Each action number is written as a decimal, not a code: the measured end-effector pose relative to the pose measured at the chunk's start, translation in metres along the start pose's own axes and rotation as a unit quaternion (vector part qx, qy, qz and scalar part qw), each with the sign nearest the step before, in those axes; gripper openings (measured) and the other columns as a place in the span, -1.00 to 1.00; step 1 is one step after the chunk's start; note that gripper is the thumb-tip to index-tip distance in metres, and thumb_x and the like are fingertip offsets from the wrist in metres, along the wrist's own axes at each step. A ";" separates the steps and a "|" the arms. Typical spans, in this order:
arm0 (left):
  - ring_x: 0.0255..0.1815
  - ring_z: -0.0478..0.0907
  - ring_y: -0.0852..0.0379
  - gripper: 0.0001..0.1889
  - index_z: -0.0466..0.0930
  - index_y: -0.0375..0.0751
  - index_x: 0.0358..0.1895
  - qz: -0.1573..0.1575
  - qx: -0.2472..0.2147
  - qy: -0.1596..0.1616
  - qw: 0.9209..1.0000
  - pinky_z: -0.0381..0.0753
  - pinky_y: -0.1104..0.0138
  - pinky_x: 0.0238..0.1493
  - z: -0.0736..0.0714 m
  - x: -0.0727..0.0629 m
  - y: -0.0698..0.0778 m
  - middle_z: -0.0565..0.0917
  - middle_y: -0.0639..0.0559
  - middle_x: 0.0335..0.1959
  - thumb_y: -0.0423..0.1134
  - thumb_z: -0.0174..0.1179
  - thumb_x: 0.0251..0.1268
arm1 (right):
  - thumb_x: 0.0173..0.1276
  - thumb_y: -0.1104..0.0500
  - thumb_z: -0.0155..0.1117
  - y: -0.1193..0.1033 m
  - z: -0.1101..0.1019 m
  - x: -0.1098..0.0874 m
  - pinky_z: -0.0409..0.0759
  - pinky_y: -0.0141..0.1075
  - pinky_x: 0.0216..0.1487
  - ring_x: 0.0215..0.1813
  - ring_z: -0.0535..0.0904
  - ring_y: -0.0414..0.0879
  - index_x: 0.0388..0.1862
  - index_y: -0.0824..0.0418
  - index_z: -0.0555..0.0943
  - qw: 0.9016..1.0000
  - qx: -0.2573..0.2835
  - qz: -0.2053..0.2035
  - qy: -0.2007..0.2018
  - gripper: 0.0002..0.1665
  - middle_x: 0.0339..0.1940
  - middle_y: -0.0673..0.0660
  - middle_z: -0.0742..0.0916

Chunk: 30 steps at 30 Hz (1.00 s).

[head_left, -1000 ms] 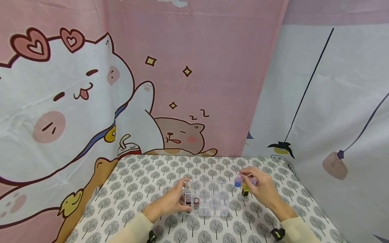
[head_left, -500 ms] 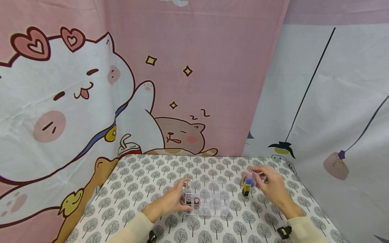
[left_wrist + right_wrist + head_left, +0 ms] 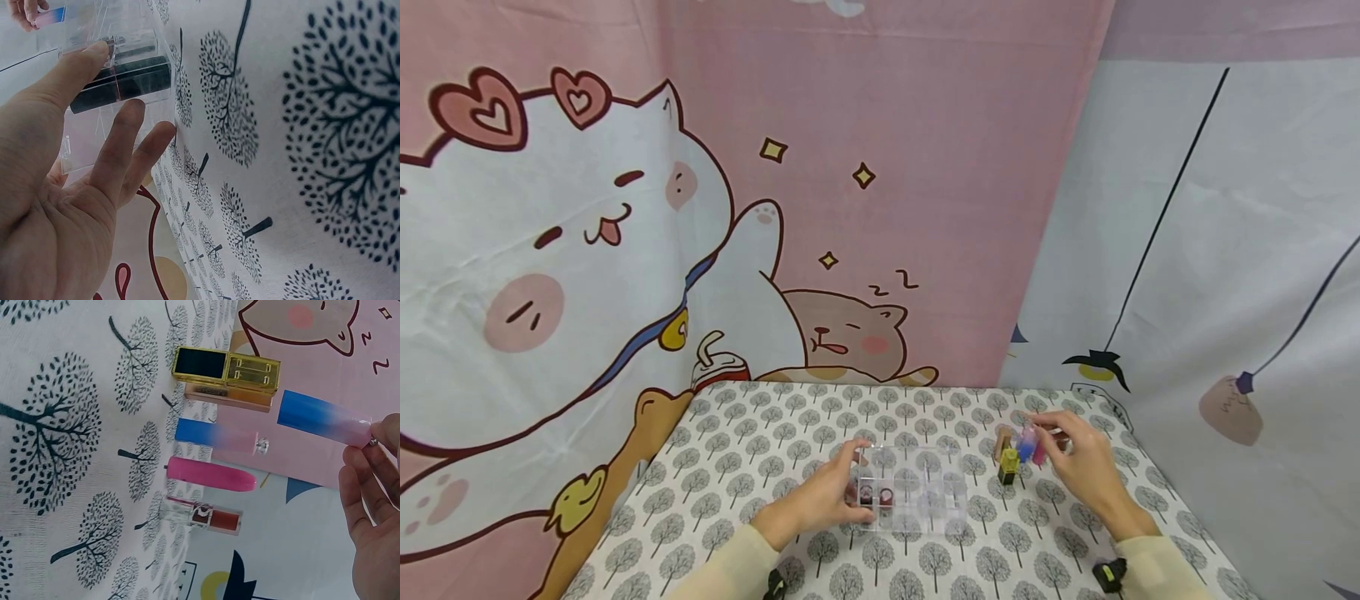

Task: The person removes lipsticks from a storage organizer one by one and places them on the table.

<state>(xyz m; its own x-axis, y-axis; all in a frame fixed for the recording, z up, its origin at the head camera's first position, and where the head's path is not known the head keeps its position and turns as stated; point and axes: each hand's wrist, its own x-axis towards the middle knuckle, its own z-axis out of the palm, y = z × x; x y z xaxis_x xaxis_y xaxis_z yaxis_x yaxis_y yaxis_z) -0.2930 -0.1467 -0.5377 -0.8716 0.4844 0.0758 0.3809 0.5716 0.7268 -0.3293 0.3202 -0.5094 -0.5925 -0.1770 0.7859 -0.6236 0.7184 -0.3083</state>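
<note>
My left hand [image 3: 816, 496] grips the left end of a clear acrylic organizer [image 3: 957, 510], thumb and fingers on opposite sides. Two dark lipsticks stand in its left compartments; a black lipstick tube [image 3: 125, 84] shows through the wall in the left wrist view. My right hand [image 3: 378, 506] pinches a blue-to-pink lipstick tube [image 3: 322, 419] by its pink end, its blue end pointing down. It hangs above several upright cosmetics: a gold-and-black lipstick [image 3: 225, 365], a beige tube [image 3: 231, 397], a second blue-to-pink tube [image 3: 215, 434], a hot pink tube [image 3: 212, 475] and a clear-capped lip gloss [image 3: 225, 520].
A white cloth with grey trees [image 3: 820, 546] covers the table. The upright cosmetics form a cluster to the right of the organizer. Behind the table hang a pink cartoon curtain [image 3: 955, 208] and, at the right, a pale one [image 3: 1150, 417].
My right hand has moved right with the blue-to-pink tube, from left of the gold-and-black lipstick to beyond it, uncovering the beige and pink tubes. My left hand and the organizer have stayed put.
</note>
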 end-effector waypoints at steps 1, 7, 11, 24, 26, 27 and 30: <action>-0.19 0.73 0.33 0.31 -0.01 0.15 0.89 -0.001 0.001 -0.001 1.000 0.86 0.42 -0.15 0.000 0.000 0.000 0.76 0.02 -0.02 -0.07 0.79 0.24 | 0.36 0.55 0.64 0.001 0.000 0.000 0.68 -0.71 -0.18 -0.21 0.78 -0.26 0.12 0.27 0.88 1.000 -0.004 -0.002 0.002 -0.60 -0.09 0.12 0.92; -0.19 0.72 0.34 0.32 -0.02 0.15 0.90 0.000 -0.001 -0.001 1.000 0.86 0.42 -0.15 -0.001 0.000 0.002 0.75 0.05 -0.07 -0.09 0.79 0.24 | 0.35 0.55 0.65 0.006 0.000 -0.003 0.64 -0.64 -0.29 -0.28 0.70 -0.30 0.08 0.26 0.88 1.000 -0.009 -0.006 0.004 -0.61 -0.15 0.09 0.91; -0.18 0.72 0.34 0.31 -0.02 0.14 0.90 0.000 0.001 -0.001 1.000 0.86 0.42 -0.15 -0.002 -0.001 0.004 0.76 0.03 -0.01 -0.09 0.79 0.24 | 0.35 0.55 0.65 0.009 0.000 -0.006 0.62 -0.63 -0.29 -0.26 0.68 -0.32 0.07 0.26 0.87 1.000 -0.007 0.000 -0.005 -0.62 -0.17 0.08 0.90; -0.15 0.72 0.34 0.32 -0.03 0.12 0.90 0.000 0.008 -0.001 1.000 0.85 0.43 -0.12 0.000 -0.001 0.001 0.73 -0.03 0.09 -0.08 0.79 0.25 | 0.38 0.52 0.64 0.021 0.006 -0.023 0.78 -0.49 -0.26 -0.21 0.73 -0.32 0.11 0.22 0.87 0.998 -0.009 0.040 -0.052 -0.61 -0.13 0.12 0.92; -0.16 0.72 0.35 0.31 -0.03 0.11 0.90 0.000 0.009 -0.002 1.000 0.86 0.44 -0.11 0.001 -0.001 0.001 0.73 -0.03 0.08 -0.08 0.79 0.26 | 0.37 0.52 0.64 0.022 0.007 -0.024 0.80 -0.47 -0.24 -0.19 0.73 -0.31 0.11 0.22 0.87 0.998 -0.009 0.043 -0.055 -0.60 -0.10 0.12 0.92; -0.16 0.72 0.35 0.31 -0.03 0.11 0.90 0.000 0.011 -0.002 1.000 0.86 0.44 -0.11 0.001 -0.001 0.001 0.74 -0.03 0.06 -0.07 0.79 0.26 | 0.37 0.52 0.64 0.022 0.007 -0.025 0.82 -0.44 -0.23 -0.18 0.74 -0.30 0.11 0.21 0.87 0.997 -0.012 0.044 -0.056 -0.60 -0.08 0.13 0.93; -0.17 0.72 0.36 0.31 -0.03 0.11 0.89 0.002 0.012 -0.001 1.000 0.86 0.44 -0.11 0.000 0.000 0.001 0.75 -0.01 0.01 -0.07 0.79 0.25 | 0.37 0.52 0.64 0.023 0.008 -0.027 0.91 -0.28 -0.18 -0.14 0.78 -0.25 0.11 0.20 0.87 0.997 -0.018 0.047 -0.063 -0.60 -0.02 0.14 0.94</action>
<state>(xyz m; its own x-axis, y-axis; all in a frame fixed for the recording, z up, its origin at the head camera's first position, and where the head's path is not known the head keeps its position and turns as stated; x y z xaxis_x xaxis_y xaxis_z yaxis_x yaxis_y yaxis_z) -0.2920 -0.1458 -0.5370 -0.8694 0.4880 0.0776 0.3921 0.5858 0.7093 -0.3315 0.3361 -0.5417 -0.7073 -0.1894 0.6811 -0.5455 0.7590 -0.3555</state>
